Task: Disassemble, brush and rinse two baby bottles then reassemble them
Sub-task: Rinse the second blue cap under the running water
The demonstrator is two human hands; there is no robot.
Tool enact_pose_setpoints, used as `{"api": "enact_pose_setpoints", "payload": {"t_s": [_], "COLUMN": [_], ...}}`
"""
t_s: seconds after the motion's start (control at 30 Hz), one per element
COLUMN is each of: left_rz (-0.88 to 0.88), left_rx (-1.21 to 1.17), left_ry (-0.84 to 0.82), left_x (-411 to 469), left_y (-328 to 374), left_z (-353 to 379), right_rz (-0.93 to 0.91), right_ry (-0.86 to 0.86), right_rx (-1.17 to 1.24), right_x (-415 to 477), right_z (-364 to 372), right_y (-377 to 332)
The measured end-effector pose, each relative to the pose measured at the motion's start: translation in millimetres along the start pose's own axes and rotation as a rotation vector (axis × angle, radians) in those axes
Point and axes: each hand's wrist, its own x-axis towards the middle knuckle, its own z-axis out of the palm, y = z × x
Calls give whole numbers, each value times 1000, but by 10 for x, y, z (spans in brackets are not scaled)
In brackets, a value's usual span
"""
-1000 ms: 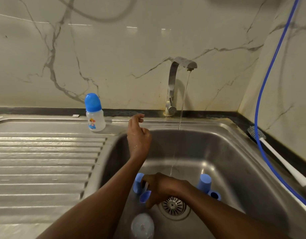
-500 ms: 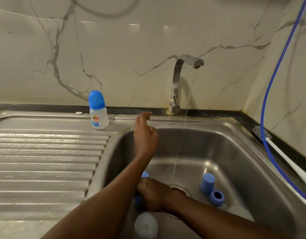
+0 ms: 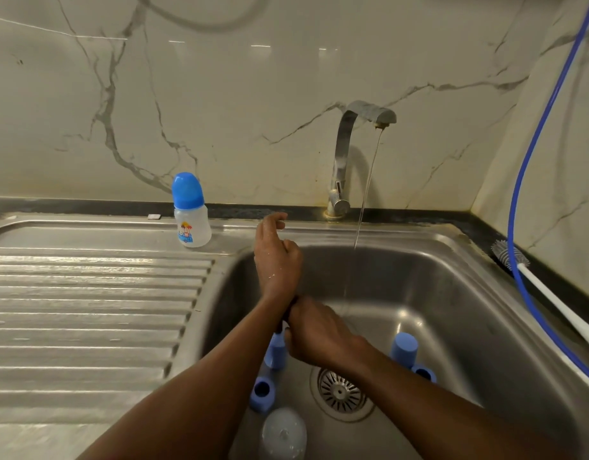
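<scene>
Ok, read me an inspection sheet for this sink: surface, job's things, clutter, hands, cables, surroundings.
Surface: steel sink with ribbed drainboard; tap running a thin stream.
Job's things: capped bottle upright at the drainboard's back; in the sink, left cap, left ring, bottle body, right cap, right ring; brush on the right rim.
Clutter: small white chip beside the capped bottle.
Hands: left hand raised, fingers loosely curled, empty; right hand low, curled by the left cap, grip unclear.
Cables: blue hose down the right wall, crossing the brush.
Surroundings: marble wall.
</scene>
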Motion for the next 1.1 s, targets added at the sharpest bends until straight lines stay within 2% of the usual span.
{"api": "enact_pose_setpoints", "payload": {"t_s": [0.07,0.13,0.23,0.3,0.37,0.47,0.53,0.57,0.67,0.73,0.83,0.97,1.1], "left_rz": [-29,-49,-47,-48,-49,-75,-147,-184,-268,-264,-239,-211,-147], "left_rx": [-16,-32,-46,-42,-48,-66,-95,-124,-265,-341,-329,-285,-226], "left_ry": [17,18,12,3,-16,-103,-261,-370,-680,-754,-667,-551,-432], "left_x": [14,17,14,5,-3,-30,-86,-130,-279,-341,-344,-330,-298], "left_y": [-24,-34,-37,-49,-75,-125,-155,-162,-102,-46,-26,-61,-60], "left_z": [-16,-16,-12,0,8,18,60,94,253,342,353,324,318], "right_rz": [-55,-98,-96,-86,-50,79,220,293,314,303,338,340,368], "right_ry": [-12,-103,-239,-234,-104,296,569,641,638,556,483,395,518], "right_rx": [-98,-130,-3,72,96,336,584,710,1067,1248,1411,1438,1062], "right_x": [-29,-35,24,47,68,122,120,108,56,32,36,21,69], "right_z": [50,209,429,484,415,141,-87,-172,-292,-295,-312,-341,-282], "right_y": [18,89,216,248,275,456,669,767,928,936,947,931,943]}}
